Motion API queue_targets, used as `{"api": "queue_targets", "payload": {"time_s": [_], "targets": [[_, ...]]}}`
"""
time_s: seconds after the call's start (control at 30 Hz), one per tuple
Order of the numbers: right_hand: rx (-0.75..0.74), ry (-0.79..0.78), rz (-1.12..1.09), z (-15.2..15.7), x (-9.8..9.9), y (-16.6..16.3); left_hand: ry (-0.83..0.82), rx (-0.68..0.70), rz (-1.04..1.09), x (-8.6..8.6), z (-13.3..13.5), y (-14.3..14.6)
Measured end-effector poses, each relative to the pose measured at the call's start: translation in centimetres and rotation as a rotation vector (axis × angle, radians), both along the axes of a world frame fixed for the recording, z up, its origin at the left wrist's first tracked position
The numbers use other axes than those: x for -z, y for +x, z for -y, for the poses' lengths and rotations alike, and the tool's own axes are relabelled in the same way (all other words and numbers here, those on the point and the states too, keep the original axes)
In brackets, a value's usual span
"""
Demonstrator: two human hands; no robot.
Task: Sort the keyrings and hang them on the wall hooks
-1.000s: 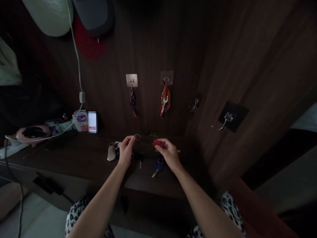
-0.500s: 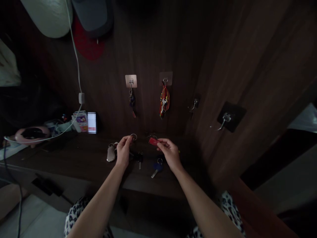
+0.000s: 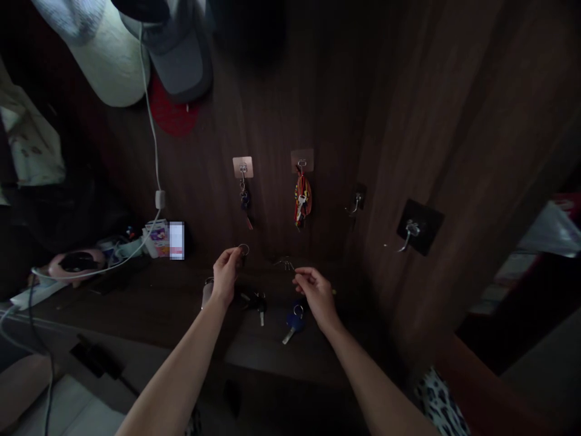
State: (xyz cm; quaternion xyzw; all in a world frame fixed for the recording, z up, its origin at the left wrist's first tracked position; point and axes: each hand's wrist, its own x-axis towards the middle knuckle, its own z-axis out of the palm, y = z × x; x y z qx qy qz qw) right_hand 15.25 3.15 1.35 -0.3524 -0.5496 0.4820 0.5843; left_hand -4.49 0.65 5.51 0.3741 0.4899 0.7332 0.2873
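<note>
My left hand is closed in a pinch on a thin metal key ring, which stands up above the fingertips. My right hand is closed too, its fingertips at the end of a small bunch of thin metal pieces that look like a keychain. Under the hands, a black key and a blue-headed key with a ring lie on the dark wooden shelf. A grey fob is partly covered by my left wrist.
Keys hang from a wall hook, and a red beaded key bundle from another. Two bare hooks are at right. A lit phone, small boxes, a pink object and a white cable are at left. Caps hang above.
The view has tilted up, so the wall and shelf sit lower. The red tag in my right hand no longer shows; thin metal pieces show at its fingertips. My left hand still pinches the ring.
</note>
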Motion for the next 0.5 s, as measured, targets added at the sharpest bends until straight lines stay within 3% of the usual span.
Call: {"api": "queue_targets", "payload": {"time_s": [0.5], "targets": [[-0.012,0.008,-0.043,0.2,-0.1,0.0,0.123,-0.154,-0.214,-7.5,-5.7,-3.0]]}}
